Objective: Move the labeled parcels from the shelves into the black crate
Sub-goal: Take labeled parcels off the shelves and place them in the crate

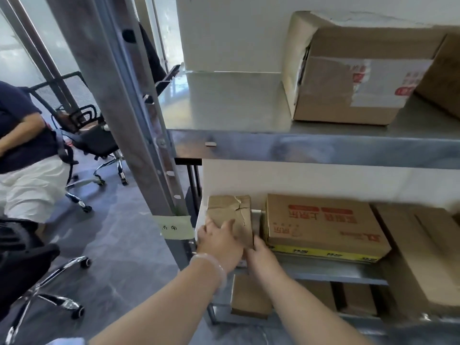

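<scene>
Head view: small parcel [229, 210] held on the middle shelf [323, 270].
It sits just left of the red-printed carton [323, 225], with a steel upright [139, 145] further left of that carton. The left hand [219, 242] grips the parcel's left edge, thumb on top; the right hand [261, 256] curls round its near corner beside the carton.

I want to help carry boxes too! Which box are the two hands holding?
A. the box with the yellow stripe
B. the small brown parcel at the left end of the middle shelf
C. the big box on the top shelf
B: the left hand and the right hand both grip the small brown parcel, which sits beside the box with the yellow stripe.
</scene>
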Motion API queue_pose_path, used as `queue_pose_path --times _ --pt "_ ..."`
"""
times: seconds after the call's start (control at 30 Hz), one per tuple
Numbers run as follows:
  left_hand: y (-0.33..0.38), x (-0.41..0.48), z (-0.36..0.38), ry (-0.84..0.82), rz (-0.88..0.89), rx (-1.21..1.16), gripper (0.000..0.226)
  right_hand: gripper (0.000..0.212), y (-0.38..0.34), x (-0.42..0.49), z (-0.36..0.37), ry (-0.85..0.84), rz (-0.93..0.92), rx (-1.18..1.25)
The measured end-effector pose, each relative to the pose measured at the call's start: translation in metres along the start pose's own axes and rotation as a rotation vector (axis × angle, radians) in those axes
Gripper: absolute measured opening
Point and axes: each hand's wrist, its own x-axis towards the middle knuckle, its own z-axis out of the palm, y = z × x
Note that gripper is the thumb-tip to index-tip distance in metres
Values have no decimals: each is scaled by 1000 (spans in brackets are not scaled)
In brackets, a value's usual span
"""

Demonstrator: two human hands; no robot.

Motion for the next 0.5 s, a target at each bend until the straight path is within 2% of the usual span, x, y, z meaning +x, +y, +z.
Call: queue_pose_path --times 0.1,0.2,0.4,0.5 --pt "3 -10 -7 68 108 -41 55 54 -3 -6 -1 25 -14 53" --pt "3 -19 -12 115 158 -126 55 53 -17 -26 -4 79 -102 35" --pt "10 -35 -24 187 197 -359 45 53 -28 -55 -16 302 -308 -194" --pt "11 -39 -26 193 178 -551 48 49 -24 -73 -19 422 -428 -394"
